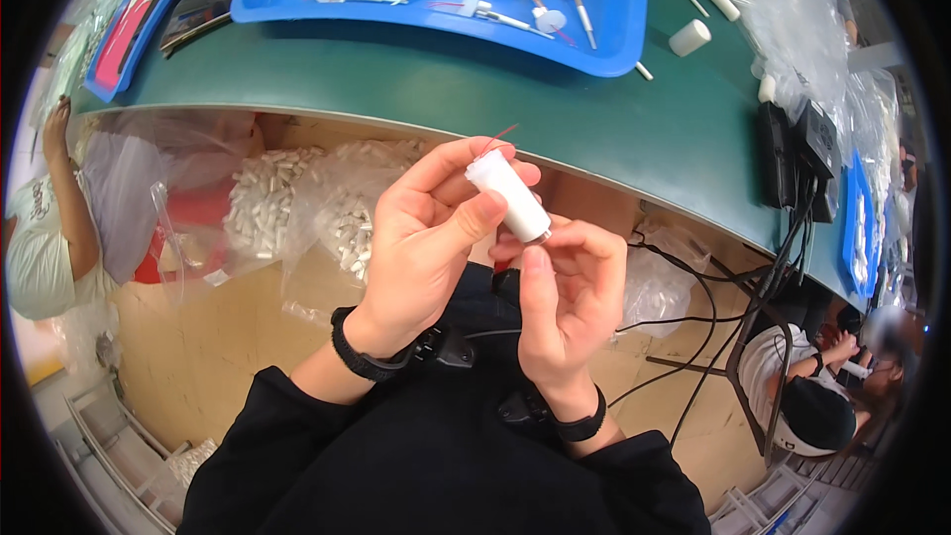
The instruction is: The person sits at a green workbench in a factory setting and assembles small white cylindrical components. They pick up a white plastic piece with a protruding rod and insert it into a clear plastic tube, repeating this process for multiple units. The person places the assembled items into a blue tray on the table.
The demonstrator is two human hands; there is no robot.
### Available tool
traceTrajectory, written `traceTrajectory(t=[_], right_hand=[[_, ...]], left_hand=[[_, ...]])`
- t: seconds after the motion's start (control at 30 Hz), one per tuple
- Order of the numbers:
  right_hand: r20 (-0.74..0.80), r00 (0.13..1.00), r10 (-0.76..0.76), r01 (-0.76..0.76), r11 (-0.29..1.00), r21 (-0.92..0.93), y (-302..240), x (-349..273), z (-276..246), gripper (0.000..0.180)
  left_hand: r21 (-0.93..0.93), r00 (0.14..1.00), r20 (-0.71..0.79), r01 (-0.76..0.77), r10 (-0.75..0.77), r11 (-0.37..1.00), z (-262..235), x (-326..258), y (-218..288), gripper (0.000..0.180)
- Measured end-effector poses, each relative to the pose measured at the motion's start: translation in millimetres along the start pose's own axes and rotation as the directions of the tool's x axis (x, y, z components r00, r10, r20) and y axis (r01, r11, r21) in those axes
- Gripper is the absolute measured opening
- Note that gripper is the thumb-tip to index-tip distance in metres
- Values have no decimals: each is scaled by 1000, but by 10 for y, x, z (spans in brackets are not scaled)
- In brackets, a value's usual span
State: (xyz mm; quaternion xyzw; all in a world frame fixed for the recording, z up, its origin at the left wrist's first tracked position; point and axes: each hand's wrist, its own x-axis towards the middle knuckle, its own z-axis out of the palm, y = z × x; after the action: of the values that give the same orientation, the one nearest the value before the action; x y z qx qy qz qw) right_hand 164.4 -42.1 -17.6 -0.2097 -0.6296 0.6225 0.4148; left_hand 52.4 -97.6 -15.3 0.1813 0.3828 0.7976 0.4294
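A white plastic cylinder is held tilted in front of my chest, just off the table's near edge. Thin red wires rise from its upper end, which has a whitish collar. My left hand is closed round its upper part, thumb across the front and fingers behind. At the lower end, where a small dark metallic tip shows, my right hand pinches with thumb and forefinger. Part of that tip is hidden by the fingertips.
A blue tray on the green table holds several white stems with round discs and red wires. White cylinders, plastic bags and black power adapters lie right. Cables hang below. Bagged white parts sit under the table. Other people sit at both sides.
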Motion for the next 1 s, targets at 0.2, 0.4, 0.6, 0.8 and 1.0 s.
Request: traceTrajectory(t=[0.2, 0.4, 0.6, 0.8, 1.0], right_hand=[[223, 973, 53, -27, 993, -119, 131, 24, 116, 34], [309, 924, 223, -157, 961, -226, 148, 94, -77, 19], [328, 895, 302, -161, 905, -394, 174, 164, -291, 17], [427, 885, 185, 45, 879, -474, -266, 493, -515, 18], [432, 902, -2, 298, 727, -618, -985, 962, -754, 23]], left_hand=[[-4, 981, -193, 17, -18, 1000, -318, -29, 116, 39], [294, 811, -583, 151, 51, 944, -1550, -543, 472, 38], [381, 533, -798, 808, -282, 449, -2946, -792, -472, 34], [530, 369, -806, 799, -463, -285, -3663, -620, -1405, 79], [834, 726, -537, 534, -429, -141, -2945, -218, -759, 53]])
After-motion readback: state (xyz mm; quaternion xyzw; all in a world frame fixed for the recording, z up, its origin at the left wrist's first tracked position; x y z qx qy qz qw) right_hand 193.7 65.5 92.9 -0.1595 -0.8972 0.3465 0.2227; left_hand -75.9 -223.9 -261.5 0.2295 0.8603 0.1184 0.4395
